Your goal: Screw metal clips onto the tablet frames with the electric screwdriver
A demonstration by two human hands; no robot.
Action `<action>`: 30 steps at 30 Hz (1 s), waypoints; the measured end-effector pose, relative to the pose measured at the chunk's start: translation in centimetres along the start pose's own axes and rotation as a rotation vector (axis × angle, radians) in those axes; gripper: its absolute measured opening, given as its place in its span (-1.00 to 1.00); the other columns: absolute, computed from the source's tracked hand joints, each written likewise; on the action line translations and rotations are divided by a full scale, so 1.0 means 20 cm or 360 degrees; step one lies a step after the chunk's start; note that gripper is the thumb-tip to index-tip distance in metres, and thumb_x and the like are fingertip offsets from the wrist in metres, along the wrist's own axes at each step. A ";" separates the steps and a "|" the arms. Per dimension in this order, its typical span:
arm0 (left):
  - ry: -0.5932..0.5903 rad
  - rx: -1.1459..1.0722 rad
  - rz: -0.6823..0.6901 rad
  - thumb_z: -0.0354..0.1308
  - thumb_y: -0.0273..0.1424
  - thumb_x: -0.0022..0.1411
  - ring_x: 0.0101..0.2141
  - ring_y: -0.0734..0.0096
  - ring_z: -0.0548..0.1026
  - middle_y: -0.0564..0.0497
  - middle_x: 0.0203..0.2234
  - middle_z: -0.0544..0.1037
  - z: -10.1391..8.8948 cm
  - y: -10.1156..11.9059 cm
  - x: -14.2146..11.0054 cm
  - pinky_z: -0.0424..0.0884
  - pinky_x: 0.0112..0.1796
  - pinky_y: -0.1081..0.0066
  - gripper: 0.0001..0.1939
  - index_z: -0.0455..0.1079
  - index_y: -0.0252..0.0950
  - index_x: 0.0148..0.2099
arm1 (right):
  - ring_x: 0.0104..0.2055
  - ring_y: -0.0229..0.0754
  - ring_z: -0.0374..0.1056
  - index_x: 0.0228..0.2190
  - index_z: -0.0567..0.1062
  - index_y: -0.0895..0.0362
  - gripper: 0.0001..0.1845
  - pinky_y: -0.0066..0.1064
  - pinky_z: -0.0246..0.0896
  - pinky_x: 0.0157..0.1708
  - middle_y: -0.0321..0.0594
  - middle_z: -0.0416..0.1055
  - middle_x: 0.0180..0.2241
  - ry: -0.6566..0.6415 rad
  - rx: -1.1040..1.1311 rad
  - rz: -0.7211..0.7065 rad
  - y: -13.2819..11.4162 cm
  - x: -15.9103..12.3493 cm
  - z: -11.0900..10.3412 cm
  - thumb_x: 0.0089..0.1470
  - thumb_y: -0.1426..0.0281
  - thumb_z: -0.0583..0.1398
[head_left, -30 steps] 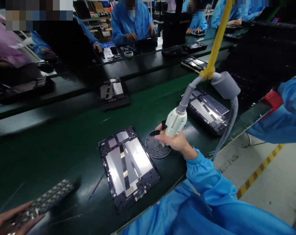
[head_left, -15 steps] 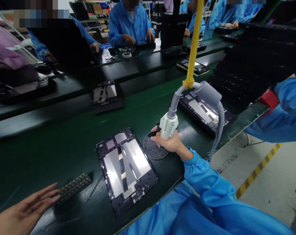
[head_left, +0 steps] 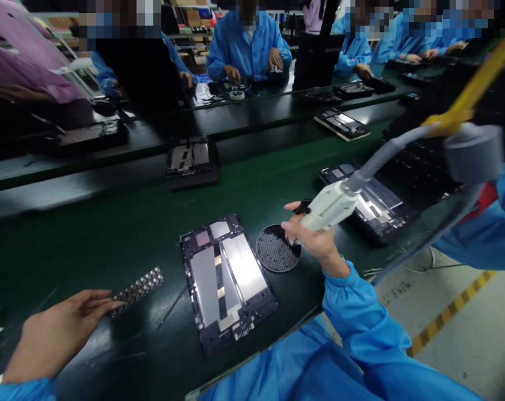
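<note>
My left hand (head_left: 64,329) pinches the near end of a dark strip of small parts (head_left: 140,288), with pale squares along it, low over the green bench. My right hand (head_left: 317,236) is wrapped round a pale electric screwdriver (head_left: 332,205), tilted with its cable end up to the right. The tool's tip is hidden behind my fingers. Just left of that hand lies a round dish (head_left: 277,253) holding many small dark pieces, probably screws. Between my hands rests an opened tablet (head_left: 229,281), its silvery battery cells and ribbon cable showing.
A yellow strap (head_left: 481,89) holds the screwdriver's grey cable (head_left: 386,153). Another opened tablet (head_left: 381,209) lies at the right, one (head_left: 190,156) farther back. A thin dark rod (head_left: 171,306) lies beside the middle tablet. Co-workers in blue (head_left: 249,44) sit opposite; a blue sleeve (head_left: 477,245) is close right.
My right hand has tilted the screwdriver over to the right and moved slightly away from the dish. My left fingers have closed on the strip's end and turned it. The view has shifted.
</note>
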State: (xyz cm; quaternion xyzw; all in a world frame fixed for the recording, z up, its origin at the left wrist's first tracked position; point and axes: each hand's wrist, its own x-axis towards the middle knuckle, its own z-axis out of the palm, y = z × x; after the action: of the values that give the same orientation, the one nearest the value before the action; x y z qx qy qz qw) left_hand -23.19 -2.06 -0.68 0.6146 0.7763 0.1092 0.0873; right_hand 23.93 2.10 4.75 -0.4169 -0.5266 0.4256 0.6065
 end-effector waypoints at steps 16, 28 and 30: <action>0.0356 -0.0056 0.0918 -0.02 -0.53 0.26 -0.38 0.36 0.55 -0.07 -0.37 0.59 0.24 0.69 -0.37 0.50 -0.35 0.44 -0.74 0.51 -0.28 -0.19 | -0.70 -0.28 0.27 -0.19 0.41 0.06 -0.67 -0.37 0.25 -0.66 -0.47 0.33 -0.70 -0.0564 0.0182 0.0048 -0.14 -0.02 0.45 -0.03 0.37 0.32; 0.0577 -0.1093 0.0508 0.21 -0.37 0.19 -0.49 0.45 0.54 0.04 -0.51 0.60 0.30 0.71 -0.39 0.45 -0.45 0.50 -0.88 0.51 -0.24 -0.39 | -0.73 -0.29 0.23 -0.33 0.45 0.14 -0.76 -0.39 0.22 -0.65 -0.45 0.31 -0.76 -0.0788 0.0076 0.0156 0.03 0.08 0.93 -0.13 0.39 0.30; 0.0617 -0.1208 0.0426 0.20 -0.36 0.18 -0.46 0.43 0.55 0.01 -0.45 0.61 0.29 0.72 -0.38 0.46 -0.45 0.49 -0.85 0.49 -0.25 -0.42 | -0.73 -0.29 0.23 -0.36 0.46 0.14 -0.78 -0.38 0.22 -0.64 -0.44 0.30 -0.76 -0.0797 0.0050 0.0171 0.05 0.07 0.94 -0.14 0.39 0.30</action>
State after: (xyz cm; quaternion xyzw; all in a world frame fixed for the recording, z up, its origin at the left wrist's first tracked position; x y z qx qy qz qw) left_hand -6.34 -5.96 -2.31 0.6022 0.5970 0.5100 0.1447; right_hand 5.36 4.89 6.07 -0.3164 -0.6307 0.5552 0.4402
